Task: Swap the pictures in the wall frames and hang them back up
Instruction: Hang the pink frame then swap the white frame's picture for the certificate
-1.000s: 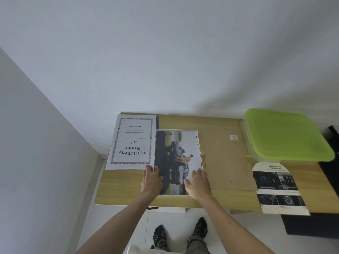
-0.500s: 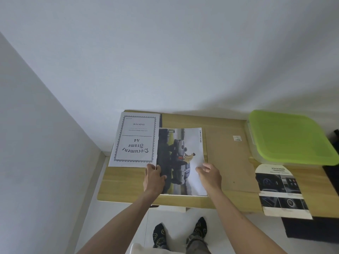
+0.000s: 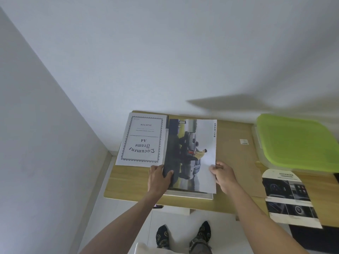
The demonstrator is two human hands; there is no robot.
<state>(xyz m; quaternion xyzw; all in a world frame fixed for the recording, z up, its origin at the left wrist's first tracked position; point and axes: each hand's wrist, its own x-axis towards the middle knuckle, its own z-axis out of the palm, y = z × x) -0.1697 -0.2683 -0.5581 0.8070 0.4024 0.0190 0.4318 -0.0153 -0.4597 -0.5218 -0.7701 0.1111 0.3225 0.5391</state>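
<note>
The left hand [image 3: 158, 177] pinches the near left edge of the car picture [image 3: 190, 153], thumb curled over the dark part of the print and the fingers hidden under it; the right hand [image 3: 222, 174] grips the sheet's near right edge, fingertips curled onto the white margin; between them the picture is held over a white frame [image 3: 189, 195], of which only the near rim shows below the sheet's lower edge, on the wooden bench [image 3: 128, 186]; whether the sheet rests on the frame or is lifted off it I cannot tell. Just left of the picture, its right edge partly under it, lies the "Document Frame A4" insert sheet [image 3: 142, 142], printed side up. To the right a brown backing board [image 3: 236, 162] lies flat on the bench; beyond it stands a clear box with a green lid [image 3: 295, 140], and near that a second car print [image 3: 289, 197] overhangs the bench's near edge.
</note>
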